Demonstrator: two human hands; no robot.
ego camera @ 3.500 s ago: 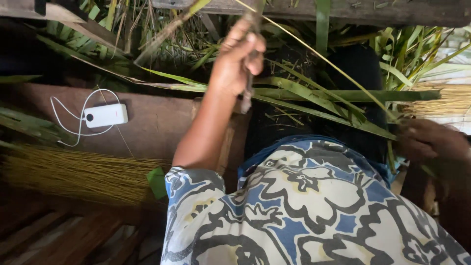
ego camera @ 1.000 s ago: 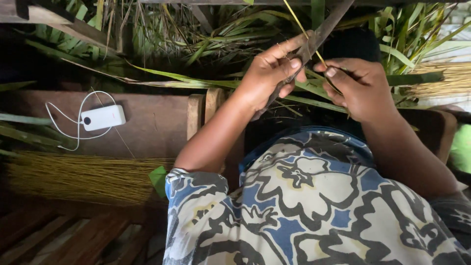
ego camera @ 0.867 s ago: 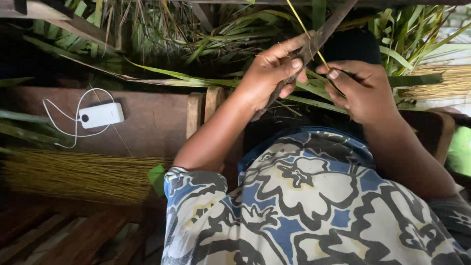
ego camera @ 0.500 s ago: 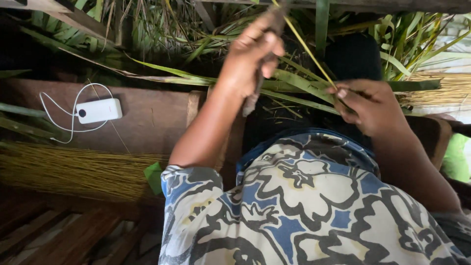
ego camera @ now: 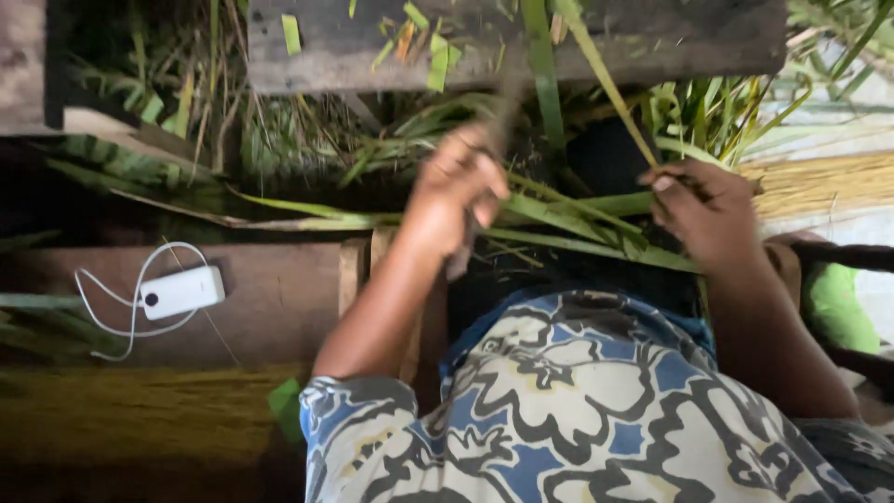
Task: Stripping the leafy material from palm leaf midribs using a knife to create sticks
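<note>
My left hand (ego camera: 456, 191) is closed around a dark knife (ego camera: 492, 140) whose blade points up and away, blurred by motion. My right hand (ego camera: 703, 210) pinches the lower end of a long thin yellow-green leaf rib (ego camera: 605, 84) that rises up and to the left toward the grey wooden plank (ego camera: 652, 42). Long green palm leaves (ego camera: 559, 210) lie across my lap between the two hands. My blue, white and black patterned shirt (ego camera: 577, 410) fills the bottom of the view.
A white power bank (ego camera: 182, 292) with a looped white cable rests on a brown wooden bench (ego camera: 279, 298) at left. A bundle of yellow stripped ribs (ego camera: 140, 410) lies below it; another bundle (ego camera: 819, 182) sits at right. Green leaf heaps lie behind.
My left hand swept the knife upward along the rib, away from my right hand, and has come a little lower. The view tilted, so the plank shows more at the top.
</note>
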